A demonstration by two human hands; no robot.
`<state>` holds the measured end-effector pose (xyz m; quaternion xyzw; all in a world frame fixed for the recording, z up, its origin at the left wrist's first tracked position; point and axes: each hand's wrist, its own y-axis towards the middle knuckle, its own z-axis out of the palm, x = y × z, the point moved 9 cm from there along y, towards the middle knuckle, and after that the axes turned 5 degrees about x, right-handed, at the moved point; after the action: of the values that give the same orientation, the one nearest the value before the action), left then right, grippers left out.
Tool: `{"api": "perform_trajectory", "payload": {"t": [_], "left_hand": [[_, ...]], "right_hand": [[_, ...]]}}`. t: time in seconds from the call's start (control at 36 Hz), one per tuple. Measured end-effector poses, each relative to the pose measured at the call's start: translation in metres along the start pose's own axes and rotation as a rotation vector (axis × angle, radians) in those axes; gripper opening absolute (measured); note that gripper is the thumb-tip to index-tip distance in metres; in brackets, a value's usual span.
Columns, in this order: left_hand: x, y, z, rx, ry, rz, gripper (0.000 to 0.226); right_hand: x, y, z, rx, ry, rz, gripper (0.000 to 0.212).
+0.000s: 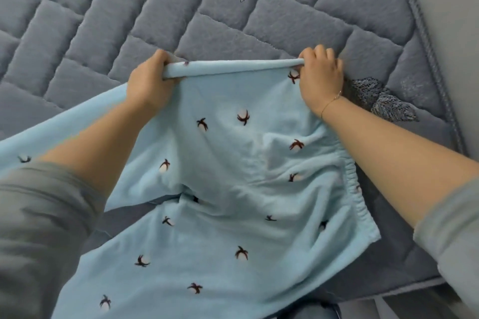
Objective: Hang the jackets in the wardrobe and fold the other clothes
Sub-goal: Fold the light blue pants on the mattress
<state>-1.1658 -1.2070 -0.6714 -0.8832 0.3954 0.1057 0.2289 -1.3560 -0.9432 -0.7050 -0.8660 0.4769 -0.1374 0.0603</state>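
1. Head view, location of item: a pair of light blue pyjama trousers [228, 163], printed with small dark and white motifs, lies across the near right part of a grey quilted bed [181, 15]. The elastic waistband [355, 189] sits at the right; one leg runs toward the near left, the other toward the near edge.

2. Head view, left hand [147, 80]: the grip is curled tight around the far edge of the cloth at its left end, the fabric bunched into a roll under the fingers.

3. Head view, right hand [321, 75]: the grip is likewise pinched on the same far edge at its right end, thumb under, fingers over. A thin bracelet [331, 101] is on this wrist. The edge is drawn taut and straight between the two hands.

4. Handling, as judged: the cloth looks soft, fleecy and light. It drapes and wrinkles freely, notably around the crotch seam [186, 197], and holds no shape of its own. It is not fragile and appears not slippery.

5. Where to take hold, as judged: at edges and corners, two points well apart, as now, so the span stays flat. The gathered waistband is thicker and will give firmer purchase than the single layer of a leg.

6. Risk, as judged: slack middle cloth may crease inside any fold unless smoothed first.

7. Head view, other items: grey sleeves [39, 228] are pushed up on both forearms. No jacket or wardrobe is in view.
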Motion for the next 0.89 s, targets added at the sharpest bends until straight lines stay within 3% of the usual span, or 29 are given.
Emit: {"api": "perform_trajectory", "payload": {"t": [0.11, 0.19, 0.25, 0.33, 0.44, 0.56, 0.67, 0.75, 0.81, 0.89], "left_hand": [[-0.026, 0.005, -0.030, -0.255, -0.076, 0.147, 0.018], [-0.029, 0.017, -0.021, -0.215, 0.000, 0.102, 0.016], [-0.019, 0.019, -0.004, -0.134, 0.044, 0.009, 0.034], [-0.014, -0.025, -0.004, -0.220, -0.048, -0.049, 0.042], [0.006, -0.140, 0.006, -0.371, -0.316, -0.066, 0.018], [0.053, -0.223, 0.074, -0.095, -0.543, -0.500, 0.026], [0.050, -0.225, 0.100, 0.122, -0.659, -0.527, 0.040], [0.028, -0.207, 0.110, 0.283, -0.991, -0.523, 0.024], [0.025, -0.201, 0.108, 0.295, -1.144, -0.542, 0.027], [0.050, -0.206, 0.095, 0.112, -1.257, -0.601, 0.035]], "right_hand": [[-0.002, -0.004, 0.001, -0.012, 0.017, 0.011, 0.027], [0.000, -0.014, -0.005, -0.024, 0.055, 0.050, 0.030], [0.008, -0.031, -0.013, -0.067, 0.062, 0.042, 0.039], [0.042, -0.072, -0.022, -0.107, 0.117, -0.108, 0.053], [0.095, -0.147, -0.003, -0.086, 0.166, -0.452, 0.047], [0.077, -0.186, 0.043, 0.054, 0.009, -0.473, 0.052], [0.040, -0.192, 0.060, 0.095, -0.107, -0.444, 0.053], [0.021, -0.193, 0.061, 0.109, -0.140, -0.397, 0.057], [0.006, -0.196, 0.057, 0.107, -0.134, -0.325, 0.058], [-0.015, -0.204, 0.052, 0.126, -0.143, -0.206, 0.063]]}}
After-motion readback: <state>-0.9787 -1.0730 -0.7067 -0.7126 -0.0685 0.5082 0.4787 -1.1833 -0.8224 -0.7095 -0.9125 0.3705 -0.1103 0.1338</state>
